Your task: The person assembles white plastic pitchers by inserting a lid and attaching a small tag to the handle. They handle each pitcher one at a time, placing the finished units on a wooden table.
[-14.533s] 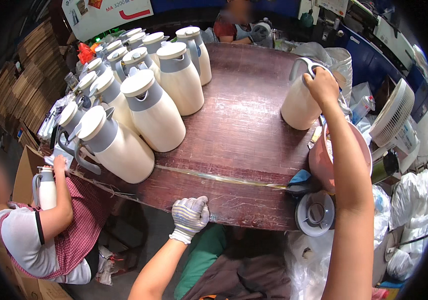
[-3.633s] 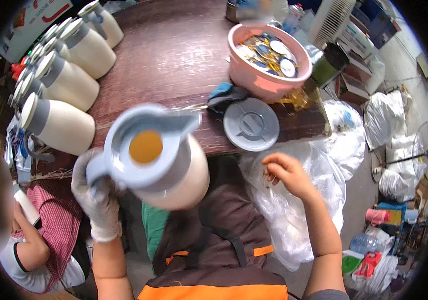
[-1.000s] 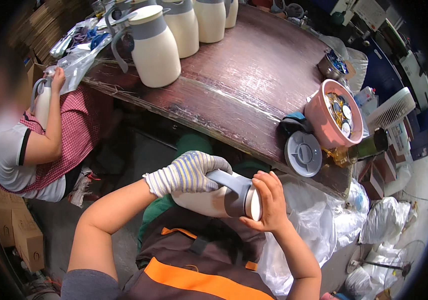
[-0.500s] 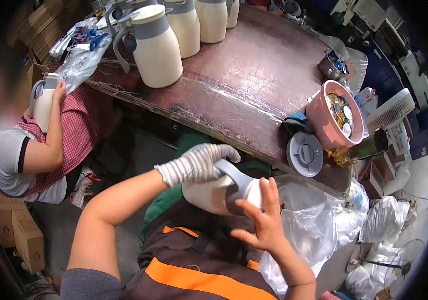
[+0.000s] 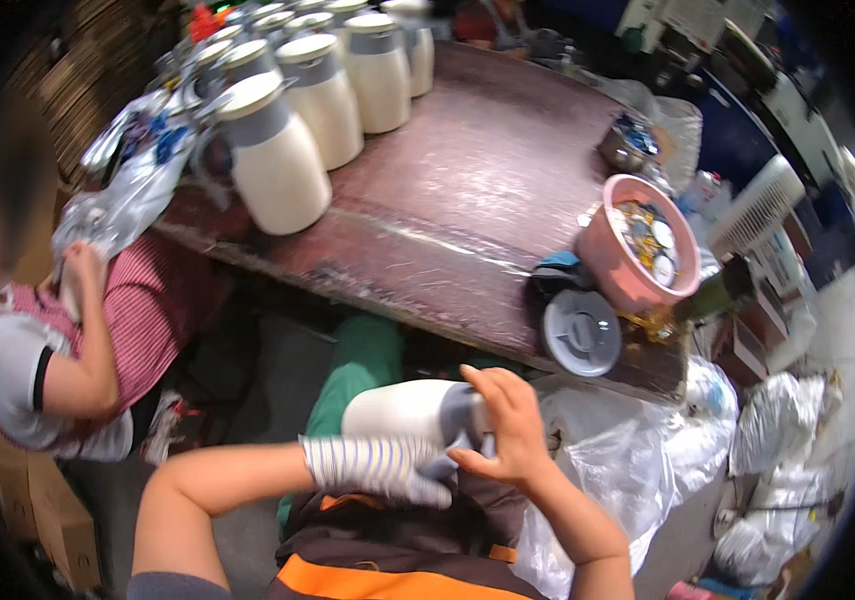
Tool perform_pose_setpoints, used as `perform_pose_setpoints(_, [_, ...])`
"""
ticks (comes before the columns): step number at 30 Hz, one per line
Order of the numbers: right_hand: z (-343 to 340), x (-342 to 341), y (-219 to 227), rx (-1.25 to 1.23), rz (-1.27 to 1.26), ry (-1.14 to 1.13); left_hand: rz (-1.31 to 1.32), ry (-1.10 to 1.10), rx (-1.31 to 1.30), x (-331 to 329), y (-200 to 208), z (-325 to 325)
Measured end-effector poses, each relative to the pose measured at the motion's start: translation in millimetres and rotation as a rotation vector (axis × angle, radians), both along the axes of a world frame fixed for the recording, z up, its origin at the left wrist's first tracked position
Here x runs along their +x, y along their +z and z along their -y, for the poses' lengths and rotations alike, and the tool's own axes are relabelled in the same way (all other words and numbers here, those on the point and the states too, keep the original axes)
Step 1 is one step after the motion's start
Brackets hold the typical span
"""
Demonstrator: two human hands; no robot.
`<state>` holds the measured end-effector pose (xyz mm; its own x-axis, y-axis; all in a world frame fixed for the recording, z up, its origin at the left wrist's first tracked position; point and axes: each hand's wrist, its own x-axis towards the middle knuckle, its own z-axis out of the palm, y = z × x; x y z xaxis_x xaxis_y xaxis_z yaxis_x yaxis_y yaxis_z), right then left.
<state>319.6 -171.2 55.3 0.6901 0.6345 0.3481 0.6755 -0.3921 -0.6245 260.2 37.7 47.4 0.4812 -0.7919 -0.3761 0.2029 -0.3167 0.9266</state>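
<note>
Above my lap lies a cream vacuum jug (image 5: 398,408) with a grey collar, tipped on its side with its top toward the right. My left hand (image 5: 373,468), in a striped knit glove, is closed at the grey handle on the jug's near side; its fingertips are blurred. Bare, my right hand (image 5: 510,425) curls round the collar and mouth end, fingers over the far side and thumb on the near side. The jug's mouth is hidden behind that hand. A round grey lid-like piece (image 5: 583,333) rests at the table's right corner.
On the dark red table (image 5: 428,190), several cream jugs (image 5: 278,165) stand at the left. A pink bucket (image 5: 638,245) of small parts sits at the right, near a metal bowl (image 5: 631,143). Plastic bags (image 5: 608,450) hang below. A co-worker (image 5: 58,360) sits at the left.
The jug has turned, its handle swinging from the far side to the near side. My left hand moved nearer with it; my right hand's spread fingers closed on the collar. The view shifted.
</note>
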Motion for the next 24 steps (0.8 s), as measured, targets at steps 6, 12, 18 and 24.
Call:
perform_pose_setpoints(6, [19, 34, 0, 0.028, -0.104, 0.076, -0.188, 0.439, 0.010, 0, 1, 30])
perform_pose_setpoints(12, [116, 201, 41, 0.255, -0.145, -0.497, -0.445, 0.811, -0.217, 31, 48, 14])
perform_pose_setpoints(18, [179, 312, 7, -0.621, 0.009, -1.018, -0.478, 0.880, -0.210, 37, 23, 22])
perform_pose_setpoints(24, [184, 306, 17, -0.282, 0.477, -1.133, -0.456, 0.854, -0.181, 46, 16, 27])
